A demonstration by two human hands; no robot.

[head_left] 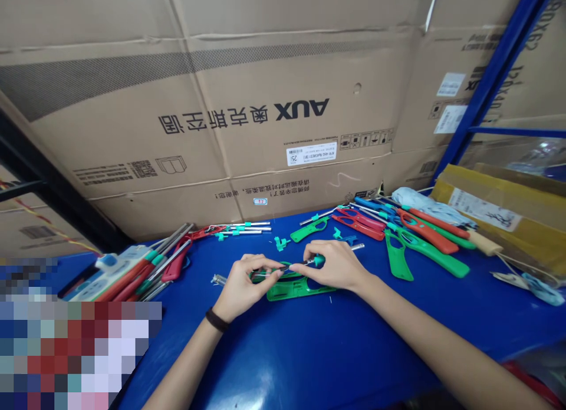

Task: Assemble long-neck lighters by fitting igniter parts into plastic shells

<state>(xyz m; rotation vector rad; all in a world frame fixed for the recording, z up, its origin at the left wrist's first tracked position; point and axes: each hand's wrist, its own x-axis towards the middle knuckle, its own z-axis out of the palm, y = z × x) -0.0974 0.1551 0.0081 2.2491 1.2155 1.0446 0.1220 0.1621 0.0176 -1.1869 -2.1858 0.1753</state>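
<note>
My left hand (250,280), with a dark band at the wrist, pinches one end of a small dark part (306,262) between thumb and fingertips. My right hand (331,264) grips the other end, where a teal piece (318,260) shows by the fingers. The fingers hide much of this part, so its exact kind is unclear. Beneath both hands lies a green lighter casing half (287,291) on the blue table. A metal lighter tube (218,278) sticks out left of my left hand. Behind my hands lies a loose teal trigger piece (280,243).
Red casings (360,222), green casings (399,260) and metal tubes with teal pieces (247,228) lie along the back. At left, a power strip (104,274) has handles and tubes over it. A yellow-taped carton (486,201) stands right. Cardboard (247,74) walls the back.
</note>
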